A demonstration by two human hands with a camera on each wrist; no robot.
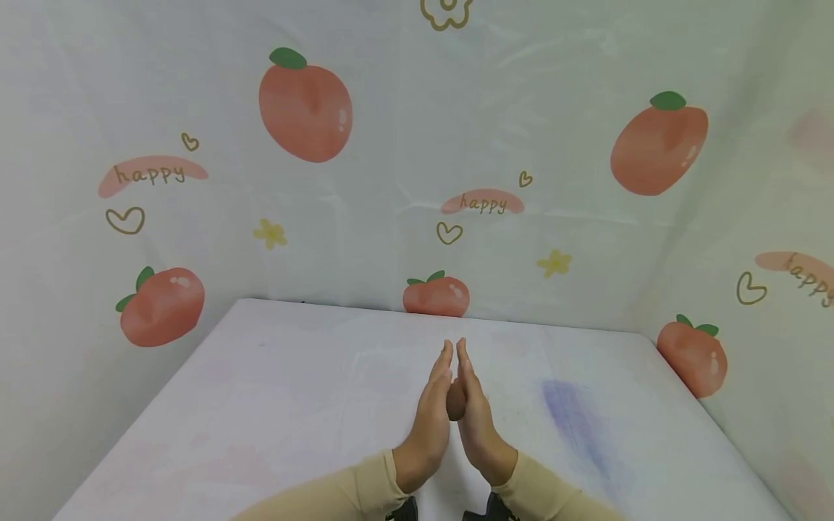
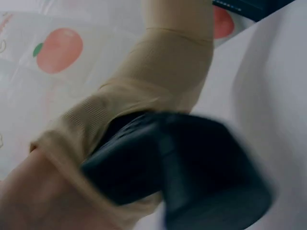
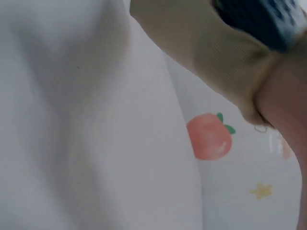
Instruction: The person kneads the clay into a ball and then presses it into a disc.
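Between the two palms, in the head view, sits a small brown rounded lump (image 1: 455, 401); its sides are covered by the hands, and its exact kind cannot be told. The left hand (image 1: 431, 412) presses it from the left with straight fingers pointing up and away. From the other side the right hand (image 1: 478, 416) presses it, its fingers likewise straight. The fingertips lean close together with a narrow gap. Both wrist views miss the lump, showing only bare skin near the left wrist (image 2: 43, 196) and the right wrist (image 3: 285, 96).
Beneath the hands lies a white table (image 1: 313, 391) with a bluish-purple smudge (image 1: 576, 423) on the right. A white curtain (image 1: 378, 130) printed with peaches surrounds it. Beige sleeves (image 1: 326, 492) cover the forearms. A dark device (image 2: 192, 163) blocks part of the left wrist view.
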